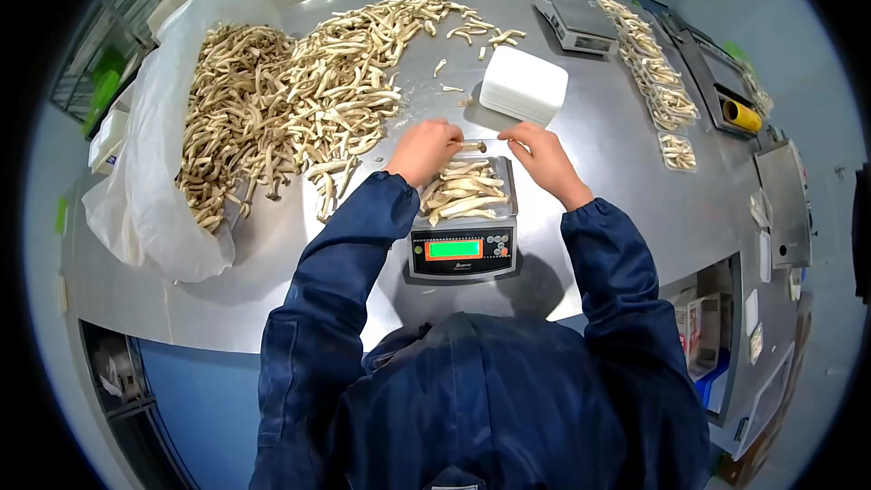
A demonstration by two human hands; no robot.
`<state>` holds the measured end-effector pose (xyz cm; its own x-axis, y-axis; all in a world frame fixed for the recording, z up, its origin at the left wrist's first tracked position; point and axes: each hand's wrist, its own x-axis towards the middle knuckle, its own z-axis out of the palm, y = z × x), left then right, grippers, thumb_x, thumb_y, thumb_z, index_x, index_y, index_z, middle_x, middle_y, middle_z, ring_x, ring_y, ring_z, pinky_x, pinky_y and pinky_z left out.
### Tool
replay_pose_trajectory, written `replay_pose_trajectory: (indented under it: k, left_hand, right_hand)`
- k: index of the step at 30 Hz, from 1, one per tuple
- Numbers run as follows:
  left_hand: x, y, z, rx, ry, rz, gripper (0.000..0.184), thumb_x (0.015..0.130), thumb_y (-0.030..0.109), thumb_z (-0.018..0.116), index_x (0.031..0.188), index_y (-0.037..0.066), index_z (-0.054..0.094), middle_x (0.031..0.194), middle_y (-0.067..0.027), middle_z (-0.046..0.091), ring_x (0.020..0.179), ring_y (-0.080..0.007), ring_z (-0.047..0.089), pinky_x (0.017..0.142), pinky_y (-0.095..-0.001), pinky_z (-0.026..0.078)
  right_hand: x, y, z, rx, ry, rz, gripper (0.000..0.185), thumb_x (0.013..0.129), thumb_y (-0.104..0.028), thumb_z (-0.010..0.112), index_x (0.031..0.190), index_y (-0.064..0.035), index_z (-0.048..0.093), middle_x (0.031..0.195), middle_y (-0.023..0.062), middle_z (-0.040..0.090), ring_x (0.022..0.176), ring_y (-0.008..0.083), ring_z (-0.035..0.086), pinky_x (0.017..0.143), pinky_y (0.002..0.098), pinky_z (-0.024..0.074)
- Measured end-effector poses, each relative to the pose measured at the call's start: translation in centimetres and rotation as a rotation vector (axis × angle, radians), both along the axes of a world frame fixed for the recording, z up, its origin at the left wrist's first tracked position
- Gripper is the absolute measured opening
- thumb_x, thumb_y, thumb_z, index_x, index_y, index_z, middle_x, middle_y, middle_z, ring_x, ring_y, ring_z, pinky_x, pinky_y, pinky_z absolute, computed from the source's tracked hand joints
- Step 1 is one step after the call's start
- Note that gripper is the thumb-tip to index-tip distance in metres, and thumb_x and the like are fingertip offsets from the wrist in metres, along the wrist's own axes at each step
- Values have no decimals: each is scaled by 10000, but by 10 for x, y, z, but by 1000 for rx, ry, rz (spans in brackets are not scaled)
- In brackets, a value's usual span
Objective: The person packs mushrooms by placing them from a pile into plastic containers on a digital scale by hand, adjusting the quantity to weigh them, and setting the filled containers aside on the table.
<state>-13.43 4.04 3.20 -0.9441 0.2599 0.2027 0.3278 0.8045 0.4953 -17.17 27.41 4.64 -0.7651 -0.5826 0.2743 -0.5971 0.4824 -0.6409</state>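
Note:
My left hand [426, 152] is closed at the fingertips on a mushroom [473, 146] with a dark cap, just above the back of the scale. Across from it, my right hand [544, 161] has its fingers bent toward the mushroom, with a small gap between and nothing visible in them. Below both hands, a clear tray of pale, long-stemmed mushrooms [461, 192] rests on the digital scale [463, 259]. The scale's green display is lit, but its digits are too small to read.
Loose mushrooms [340, 82] spill from a white plastic bag [150, 172] on the left of the steel table [599, 127]. Behind my hands stands a stack of white trays [523, 83]. A second scale [576, 27] and a row of filled trays [658, 77] are at the right.

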Motion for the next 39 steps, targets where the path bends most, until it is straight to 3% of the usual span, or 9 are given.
replay_pose_trajectory:
  k: [7, 11, 14, 21, 24, 29, 35, 39]
  left_hand:
    - [-2, -13, 2, 140, -374, -182, 236, 819, 119, 639, 1019, 14, 708, 912, -154, 706, 825, -290, 672, 778, -350, 514]
    - [1, -19, 7, 57, -344, -221, 230, 829, 98, 620, 1026, 14, 705, 971, -154, 699, 880, -288, 664, 804, -348, 512]
    - [5, -19, 3, 86, -255, -183, 224, 811, 105, 603, 985, 21, 715, 911, -177, 699, 838, -331, 666, 785, -374, 520]
    - [24, -24, -3, 219, -217, -56, 236, 851, 96, 577, 1039, 5, 689, 950, -201, 685, 886, -342, 660, 806, -381, 514]
    - [35, -31, -6, 243, -181, -24, 238, 878, 97, 596, 1085, 9, 675, 982, -149, 688, 898, -279, 657, 814, -346, 507]
    - [51, -31, -1, 267, -215, 26, 249, 890, 108, 606, 1113, 12, 664, 969, -156, 678, 862, -256, 654, 790, -342, 506]
    - [58, -31, -15, 353, -230, 109, 441, 874, 35, 594, 1311, 54, 535, 976, -130, 670, 836, -226, 644, 784, -332, 512]
    - [73, -24, -23, 382, -157, 133, 609, 848, -31, 584, 1417, 97, 406, 1125, -133, 602, 910, -216, 607, 811, -337, 507]
  right_hand:
    - [5, 0, -11, -21, -40, 35, 196, 875, -87, 553, 1006, -5, 673, 954, 154, 658, 880, 341, 625, 782, 384, 497]
    - [3, -8, -15, -40, -75, 50, 193, 872, -91, 554, 1004, -11, 671, 943, 149, 656, 872, 341, 621, 777, 388, 495]
    - [4, -15, -18, -21, -38, 121, 197, 863, -100, 560, 1008, -20, 667, 941, 141, 652, 890, 335, 613, 793, 393, 491]
    - [10, -31, -29, 133, 118, 242, 192, 853, -127, 574, 1006, -51, 661, 929, 116, 606, 946, 310, 581, 815, 402, 483]
    - [13, -35, -23, 182, 126, 247, 175, 841, -125, 589, 986, -58, 659, 894, 109, 587, 928, 308, 580, 801, 409, 485]
    - [17, -41, -26, 161, 282, 192, 134, 812, -102, 617, 939, -58, 620, 844, 90, 561, 853, 290, 573, 744, 390, 485]
    - [17, -50, -32, 194, 419, 145, 99, 781, -65, 603, 873, -57, 567, 832, 96, 540, 843, 289, 567, 723, 400, 482]
    - [23, -47, -25, 180, 452, 221, 91, 746, -43, 596, 821, -54, 546, 820, 101, 540, 834, 293, 572, 717, 413, 482]
